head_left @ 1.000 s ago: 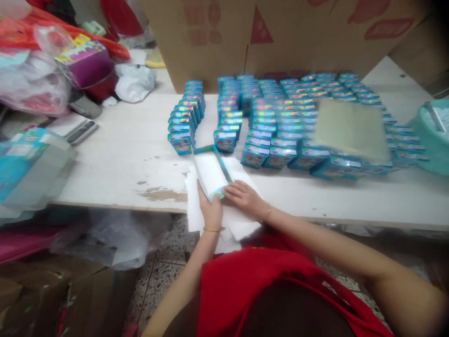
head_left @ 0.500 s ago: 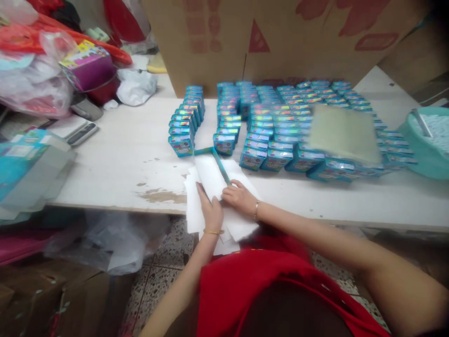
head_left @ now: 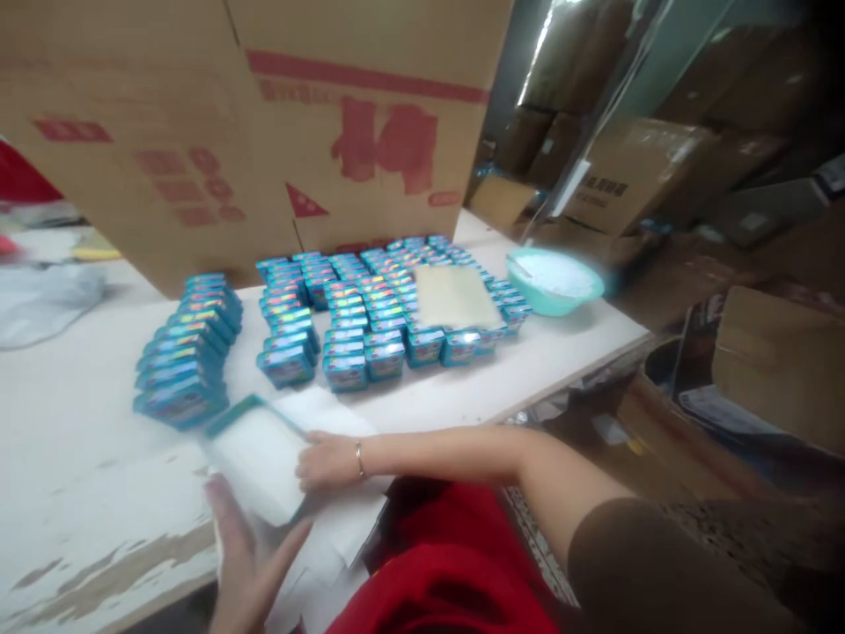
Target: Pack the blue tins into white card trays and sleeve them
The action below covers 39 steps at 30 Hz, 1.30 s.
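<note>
2 hands [head_left: 330,462] @ teal/wht box [head_left: 232,415]

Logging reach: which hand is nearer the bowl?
Right. The right hand is left of the bowl, nearer the camera; the left hand is even farther left and nearer the camera.

Tally: left hand [head_left: 244,559], 1; right hand [head_left: 330,462], 1. Bracelet [head_left: 360,460], 1. Open shallow box [head_left: 231,415], 1. Small blue boxes [head_left: 344,374], dozens, in several rows; blur prevents exact count. Cream square [head_left: 455,298], 1. Teal basin [head_left: 545,304], 1. Large upright carton [head_left: 217,114], 1. Loose white sheets [head_left: 353,519], several; overlap hides the total. White table [head_left: 53,493], 1. Background cartons [head_left: 620,185], several, number unclear.
</note>
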Available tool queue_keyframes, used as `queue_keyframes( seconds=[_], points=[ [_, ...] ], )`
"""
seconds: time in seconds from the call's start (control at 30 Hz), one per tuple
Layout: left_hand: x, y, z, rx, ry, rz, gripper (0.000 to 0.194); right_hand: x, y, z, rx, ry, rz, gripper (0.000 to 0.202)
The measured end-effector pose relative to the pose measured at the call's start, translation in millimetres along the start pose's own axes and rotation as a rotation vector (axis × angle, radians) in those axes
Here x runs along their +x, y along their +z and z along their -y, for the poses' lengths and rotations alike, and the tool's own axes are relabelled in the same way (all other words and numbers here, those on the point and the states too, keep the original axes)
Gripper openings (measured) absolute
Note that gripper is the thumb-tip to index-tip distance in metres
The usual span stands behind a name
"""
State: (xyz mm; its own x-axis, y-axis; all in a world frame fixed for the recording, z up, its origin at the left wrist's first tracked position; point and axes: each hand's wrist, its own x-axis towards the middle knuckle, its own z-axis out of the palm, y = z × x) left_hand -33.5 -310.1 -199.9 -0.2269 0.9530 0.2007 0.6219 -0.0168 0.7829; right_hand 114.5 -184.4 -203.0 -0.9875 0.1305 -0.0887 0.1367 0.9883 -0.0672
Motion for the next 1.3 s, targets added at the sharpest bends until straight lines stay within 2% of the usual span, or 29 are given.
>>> queue_keyframes(
  seconds=[0.07,0.1,0.17,0.23,0.27,0.33,0.43,0.47,0.53,0.63,0.7,0.77,0.87,0.93,1.0,1.1,1.13,1.2,1.3],
  points=[
    [8,-27.4,15,0.229,0.149,0.036,0.109,-14,-4,-4,-0.051,-0.113,-0.008,0.018],
    [14,-39.5,22,0.331,0.254,0.044,0.101,-22,-5,-6,-0.072,-0.159,-0.016,0.018],
    [30,-57.5,30,0.508,0.478,0.15,0.067,-37,-5,-11,-0.096,-0.219,-0.024,0.016],
    [44,-65.4,26,0.611,0.649,0.386,0.03,-49,-6,-18,-0.106,-0.236,-0.024,0.015],
    [50,-65.6,19,0.646,0.66,0.559,0.026,-54,-6,-22,-0.106,-0.229,-0.025,0.015],
    [59,-58.9,1,0.64,0.586,0.765,0.034,-59,-9,-30,-0.084,-0.234,-0.029,0.018],
    [75,-39.5,-17,0.485,0.426,0.959,0.034,-63,-17,-42,0.023,-0.166,-0.033,0.019],
    [81,-33.3,-17,0.428,0.365,1.037,0.034,-63,-21,-44,0.056,-0.144,-0.024,0.018],
    [92,-23.9,-10,0.319,0.214,1.111,0.032,-65,-27,-41,0.115,-0.085,-0.06,0.018],
    [97,-17.0,8,0.211,0.014,1.075,0.032,-65,-21,-15,0.202,0.057,-0.261,0.019],
    [93,-16.3,17,0.18,-0.01,1.017,0.034,-62,-3,10,0.214,0.163,-0.354,0.025],
    [84,-18.3,21,0.191,0.075,0.937,0.032,-58,19,33,0.159,0.249,-0.4,0.03],
    [65,-24.2,22,0.319,0.325,0.759,0.028,-56,42,50,0.083,0.34,-0.519,0.031],
    [52,-27.9,22,0.436,0.466,0.628,0.028,-60,45,49,0.099,0.339,-0.574,0.032],
    [41,-30.2,20,0.522,0.557,0.531,0.032,-70,42,40,0.179,0.435,-0.658,0.041],
    [34,-32.6,13,0.557,0.721,0.51,0.02,-88,39,21,0.406,0.76,-0.846,0.044],
    [34,-34.4,11,0.554,0.779,0.534,0.014,-94,39,15,0.495,0.798,-0.865,0.043],
    [38,-40.6,9,0.553,0.857,0.58,0.016,-103,36,3,0.668,0.689,-0.797,0.04],
    [46,-55.1,9,0.592,0.815,0.585,0.022,-110,26,-7,0.945,0.502,-0.639,0.04]
  ],
)
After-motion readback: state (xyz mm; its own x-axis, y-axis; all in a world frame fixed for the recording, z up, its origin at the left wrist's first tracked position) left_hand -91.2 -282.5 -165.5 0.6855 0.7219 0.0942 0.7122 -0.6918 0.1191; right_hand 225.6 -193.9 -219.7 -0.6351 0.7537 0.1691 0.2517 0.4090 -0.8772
